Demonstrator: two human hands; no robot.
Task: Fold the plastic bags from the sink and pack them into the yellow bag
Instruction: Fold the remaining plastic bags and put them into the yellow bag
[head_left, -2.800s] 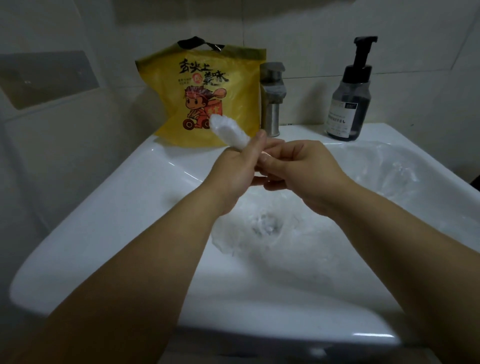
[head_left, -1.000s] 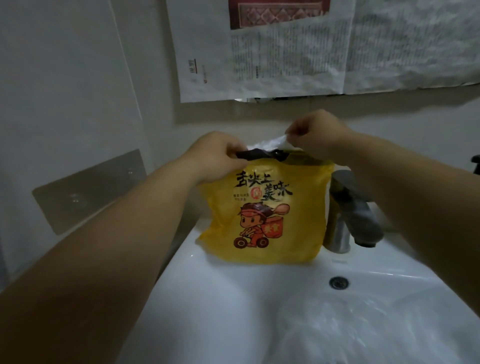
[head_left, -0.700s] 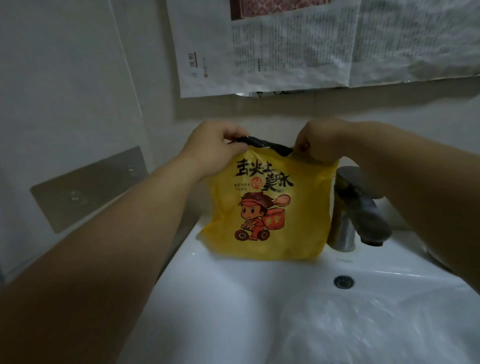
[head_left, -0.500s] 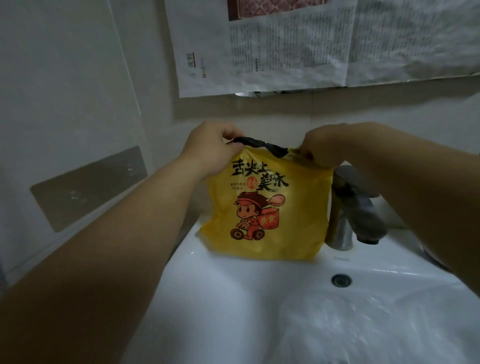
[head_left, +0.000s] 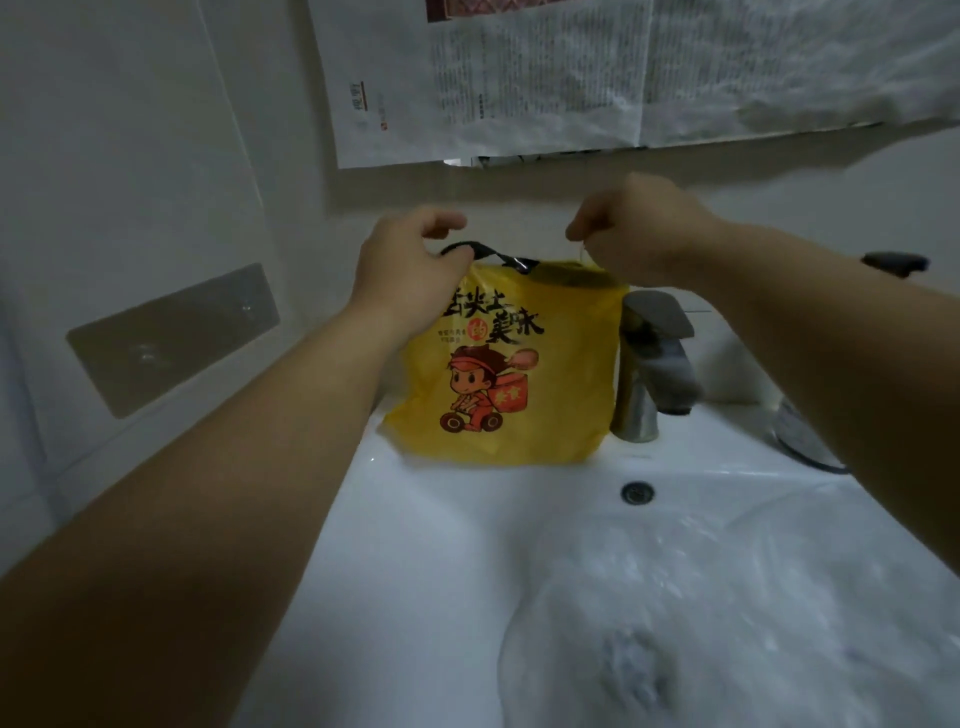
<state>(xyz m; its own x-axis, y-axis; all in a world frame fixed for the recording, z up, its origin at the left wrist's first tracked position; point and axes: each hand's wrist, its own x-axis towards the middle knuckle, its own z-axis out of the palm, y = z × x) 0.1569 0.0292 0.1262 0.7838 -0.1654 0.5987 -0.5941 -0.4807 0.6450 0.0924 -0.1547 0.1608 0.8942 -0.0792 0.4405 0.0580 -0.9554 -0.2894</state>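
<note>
Just under the left hand (head_left: 410, 270) stands the yellow bag (head_left: 511, 379), upright on the back ledge of the white sink (head_left: 415, 525), its cartoon print of a delivery rider facing the camera. That hand has its fingers curled around the bag's black handle (head_left: 475, 248) at the top left corner and grips it. The right hand (head_left: 641, 234) hovers over the bag's open top right corner with its fingers curled downward; a faint clear strand shows at the fingertips, but whether they pinch anything cannot be told. Below and to the right of the right hand, a metal faucet (head_left: 652, 374) rises from the ledge just beside the bag, nearly touching its side. Nearer the camera than both hands, a small round overflow hole (head_left: 638, 491) sits in the basin wall, and lower down the clear plastic bags (head_left: 727, 623) lie crumpled in the basin, blurred and hard to tell apart. Above both hands, sheets of newspaper (head_left: 545, 78) hang flat on the pale tiled wall (head_left: 130, 130). Well to the left of the left hand, a grey rectangular plate (head_left: 171, 338) is fixed to the side wall. Behind the right forearm, a dark pump head (head_left: 893, 262) shows, with part of its bottle (head_left: 800, 434) peeking out beneath the arm on the ledge.
</note>
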